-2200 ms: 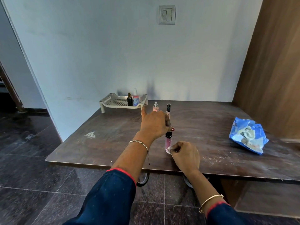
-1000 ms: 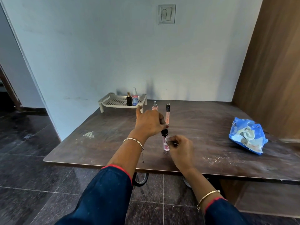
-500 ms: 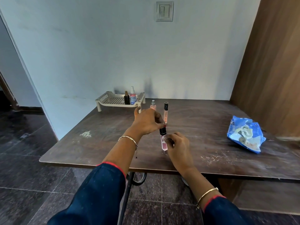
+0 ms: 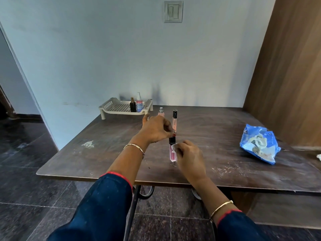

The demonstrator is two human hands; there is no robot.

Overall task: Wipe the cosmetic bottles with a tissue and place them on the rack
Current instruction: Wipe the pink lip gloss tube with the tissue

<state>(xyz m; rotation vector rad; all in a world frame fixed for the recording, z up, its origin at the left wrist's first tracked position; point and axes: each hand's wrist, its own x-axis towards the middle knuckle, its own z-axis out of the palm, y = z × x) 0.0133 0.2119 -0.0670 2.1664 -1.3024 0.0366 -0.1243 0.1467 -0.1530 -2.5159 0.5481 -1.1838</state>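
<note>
A pink lip-gloss tube [image 4: 173, 156] with a black cap stands upright on the table near its front edge. My left hand [image 4: 156, 130] pinches the cap from above. My right hand [image 4: 188, 157] presses a small white tissue [image 4: 173, 148] against the tube's right side, just under the cap. Behind stand a taller peach tube [image 4: 174, 120] with a black cap and a small pink spray bottle [image 4: 161, 113], partly hidden by my left hand. The cream rack [image 4: 116, 108] at the back left holds a black bottle [image 4: 133, 105] and a clear pink-labelled bottle [image 4: 139, 102].
A blue tissue packet [image 4: 258, 146] lies on the right of the brown table [image 4: 217, 129]. A wooden panel [image 4: 291, 66] rises along the right side. White smudges mark the tabletop. Dark tiled floor lies to the left and below.
My right hand with the tissue has moved up the tube from its base to just under the cap. My left hand has kept hold of the cap throughout.
</note>
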